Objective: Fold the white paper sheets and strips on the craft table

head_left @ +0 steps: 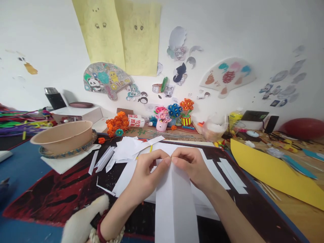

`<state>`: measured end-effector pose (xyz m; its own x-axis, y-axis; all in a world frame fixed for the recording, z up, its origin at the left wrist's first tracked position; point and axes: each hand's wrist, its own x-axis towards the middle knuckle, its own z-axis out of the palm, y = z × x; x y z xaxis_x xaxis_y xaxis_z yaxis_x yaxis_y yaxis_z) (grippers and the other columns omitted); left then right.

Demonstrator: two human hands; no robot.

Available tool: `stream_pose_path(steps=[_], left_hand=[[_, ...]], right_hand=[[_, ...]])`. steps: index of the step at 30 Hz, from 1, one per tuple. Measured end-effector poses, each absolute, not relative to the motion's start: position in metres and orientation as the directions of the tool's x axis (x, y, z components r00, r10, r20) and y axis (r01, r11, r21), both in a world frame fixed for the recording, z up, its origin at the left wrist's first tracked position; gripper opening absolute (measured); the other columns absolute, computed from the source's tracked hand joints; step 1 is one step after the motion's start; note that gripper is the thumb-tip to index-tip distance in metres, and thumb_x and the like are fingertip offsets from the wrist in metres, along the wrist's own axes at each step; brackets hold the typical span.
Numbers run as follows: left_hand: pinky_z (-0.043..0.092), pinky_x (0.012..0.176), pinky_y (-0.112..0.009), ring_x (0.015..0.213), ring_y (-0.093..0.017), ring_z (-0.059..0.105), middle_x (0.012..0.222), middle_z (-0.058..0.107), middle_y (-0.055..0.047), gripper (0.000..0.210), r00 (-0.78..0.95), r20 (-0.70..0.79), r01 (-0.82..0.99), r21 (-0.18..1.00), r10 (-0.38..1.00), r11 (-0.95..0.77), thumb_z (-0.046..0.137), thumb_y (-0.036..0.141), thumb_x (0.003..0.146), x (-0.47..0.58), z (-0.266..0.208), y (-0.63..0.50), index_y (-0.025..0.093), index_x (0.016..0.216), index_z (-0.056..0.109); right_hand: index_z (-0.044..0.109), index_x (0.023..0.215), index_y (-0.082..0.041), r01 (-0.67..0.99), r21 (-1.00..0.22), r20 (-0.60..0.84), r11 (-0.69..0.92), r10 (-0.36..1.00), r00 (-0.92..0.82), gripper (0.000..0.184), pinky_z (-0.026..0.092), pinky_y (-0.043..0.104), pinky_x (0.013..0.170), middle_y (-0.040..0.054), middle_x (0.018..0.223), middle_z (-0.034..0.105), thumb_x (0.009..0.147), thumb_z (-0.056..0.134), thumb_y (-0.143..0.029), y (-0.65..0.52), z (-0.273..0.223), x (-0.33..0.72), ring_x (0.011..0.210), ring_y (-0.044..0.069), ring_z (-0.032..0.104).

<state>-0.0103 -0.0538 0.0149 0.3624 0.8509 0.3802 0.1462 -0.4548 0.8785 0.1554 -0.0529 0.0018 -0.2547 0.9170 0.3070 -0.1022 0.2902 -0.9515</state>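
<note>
- Meeting at the far edge of a creased white paper [165, 212], the two hands are brought close together, with their fingertips almost touching.
- By the left hand [149, 168], the paper is pinched between thumb and bent forefinger; the other fingers are curled inward.
- By the right hand [193, 166], the same edge is gripped in a like pinch, just beside the left one.
- The creased white paper is held in front of the body, its long fold run down the middle and its near end cut off by the lower edge of the view.
- Beneath it, white sheets [126, 179] are spread on a dark mat [255, 209].
- To the left, folded strips [105, 158] are laid beside a heap of white scraps [129, 148]; to the right, flat strips [232, 173] are placed near the sheets.
- Farther left, a beige basin [63, 135] is set down; on the far right, yellow paper [273, 170] is laid out.
- Along the wall, orange flowers [117, 123] and a striped pot [186, 120] are lined up.
- Around the left wrist, a dark red band [100, 229] is worn.
</note>
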Motion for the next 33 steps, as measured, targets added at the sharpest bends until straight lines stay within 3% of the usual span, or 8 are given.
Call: stream_pose_path(steps=[4,9,19,33], left_hand=[[0.030,0.049,-0.021,0.055,-0.010,0.040,0.062,0.051,0.002,0.027,0.304,0.348,0.135,0.906,0.887,-0.402,0.057,0.038,0.085,-0.011,0.015,-0.049,0.016,0.071,0.062],[0.036,0.050,-0.020,0.058,-0.011,0.048,0.065,0.056,0.000,0.029,0.267,0.254,-0.014,0.966,0.930,-0.259,0.060,0.044,0.082,-0.007,0.010,-0.047,0.015,0.075,0.060],[0.032,0.049,-0.020,0.056,-0.010,0.043,0.062,0.052,0.002,0.029,0.177,0.308,0.037,0.947,0.935,-0.319,0.056,0.043,0.085,-0.004,0.002,-0.048,0.015,0.077,0.062],[0.035,0.054,-0.021,0.061,-0.012,0.047,0.067,0.057,0.000,0.028,0.130,0.359,0.065,0.927,0.924,-0.369,0.054,0.040,0.087,-0.003,-0.003,-0.049,0.015,0.076,0.063]], right_hand=[[0.063,0.073,-0.018,-0.100,-0.969,0.247,0.228,0.926,-0.285,0.019,0.037,0.021,0.050,-0.0017,0.068,0.056,0.079,0.067,-0.035,-0.052,0.006,0.158,0.058,0.010,0.048],[0.062,0.072,-0.017,-0.120,-0.974,0.217,0.193,0.946,-0.240,0.024,0.039,0.021,0.052,-0.0026,0.065,0.054,0.074,0.073,-0.038,-0.049,0.006,0.159,0.058,0.010,0.048],[0.065,0.075,-0.017,-0.251,-0.962,0.168,0.110,0.960,-0.223,0.023,0.042,0.022,0.049,-0.0008,0.065,0.062,0.072,0.075,-0.038,-0.045,-0.002,0.155,0.054,0.011,0.054],[0.065,0.072,-0.018,-0.308,-0.947,0.153,0.092,0.972,-0.181,0.022,0.042,0.022,0.047,-0.0011,0.065,0.063,0.070,0.077,-0.036,-0.047,-0.003,0.151,0.054,0.011,0.055]])
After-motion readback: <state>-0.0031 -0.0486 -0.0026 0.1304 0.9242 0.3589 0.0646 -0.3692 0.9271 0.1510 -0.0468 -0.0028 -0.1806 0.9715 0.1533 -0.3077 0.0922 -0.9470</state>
